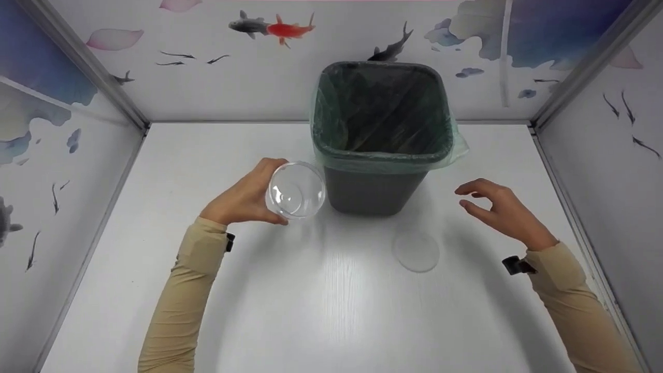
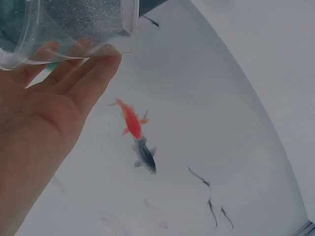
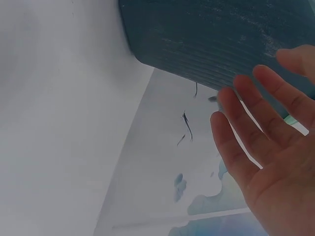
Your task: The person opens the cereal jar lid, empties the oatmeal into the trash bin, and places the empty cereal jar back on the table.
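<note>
In the head view my left hand [image 1: 247,194] holds a clear plastic cup [image 1: 296,190] from its left side, just left of a dark bin. The cup's round mouth faces the camera, and nothing shows inside it. The left wrist view has the fingers lying along the wall of the cup [image 2: 83,24]. My right hand [image 1: 500,212] hovers over the table on the right, with loosely bent fingers and nothing in them; the right wrist view shows its spread fingers [image 3: 251,118]. A clear round lid [image 1: 416,251] lies flat on the table, left of and below the right hand.
The dark grey bin [image 1: 370,191], lined with a pale green bag [image 1: 458,147], stands at the back of the white table [image 1: 331,311]. Behind it rises a wall [image 1: 207,93] printed with fish; side walls close off the left and right.
</note>
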Available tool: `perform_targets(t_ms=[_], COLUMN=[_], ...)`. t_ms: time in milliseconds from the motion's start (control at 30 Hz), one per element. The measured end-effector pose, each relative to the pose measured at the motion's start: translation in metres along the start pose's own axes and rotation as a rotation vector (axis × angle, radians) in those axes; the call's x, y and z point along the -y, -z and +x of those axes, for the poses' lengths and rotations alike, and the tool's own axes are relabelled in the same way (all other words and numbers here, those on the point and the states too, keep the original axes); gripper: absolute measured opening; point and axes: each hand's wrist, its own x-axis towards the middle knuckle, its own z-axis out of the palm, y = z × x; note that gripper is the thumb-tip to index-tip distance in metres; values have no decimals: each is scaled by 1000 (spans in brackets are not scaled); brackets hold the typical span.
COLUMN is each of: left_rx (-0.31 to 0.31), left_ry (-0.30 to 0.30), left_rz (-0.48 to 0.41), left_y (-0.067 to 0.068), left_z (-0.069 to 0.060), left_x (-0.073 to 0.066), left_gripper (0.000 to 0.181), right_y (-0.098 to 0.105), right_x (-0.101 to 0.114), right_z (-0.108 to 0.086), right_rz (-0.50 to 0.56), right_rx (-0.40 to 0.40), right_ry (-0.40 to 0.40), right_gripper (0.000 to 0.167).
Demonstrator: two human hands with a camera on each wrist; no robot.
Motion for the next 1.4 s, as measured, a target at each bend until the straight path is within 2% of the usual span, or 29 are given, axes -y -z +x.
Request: perform_targets(t_ms=[133, 367, 567, 700, 867, 1100, 1400], left_rx=[35, 56, 105, 148, 194, 244, 297], left_ry=[-3, -37, -21, -40, -48, -6, 10], left_rz=[-20, -123, -138, -155, -206, -302, -320], left_y=[-21, -56, -87, -104, -117, -133, -147], left_z=[-1, -2, -3, -1, 3, 8, 13], left_x=[7, 22, 31, 35, 38, 39, 35], left_gripper=[105, 103, 105, 103, 104, 105, 106], right_y=[-3, -14, -24, -31, -35, -36, -36], right_x=[2, 3, 5, 5, 4, 4, 6], right_z=[-3, -6, -7, -8, -9, -6, -7], right_rz=[16, 30, 86, 123, 128, 121, 123], right_rx=[-12, -6, -13, -15, 4, 24, 29], right_ry=[6, -15, -33, -39, -56, -52, -53], right_gripper=[28, 27, 27, 27, 25, 26, 24])
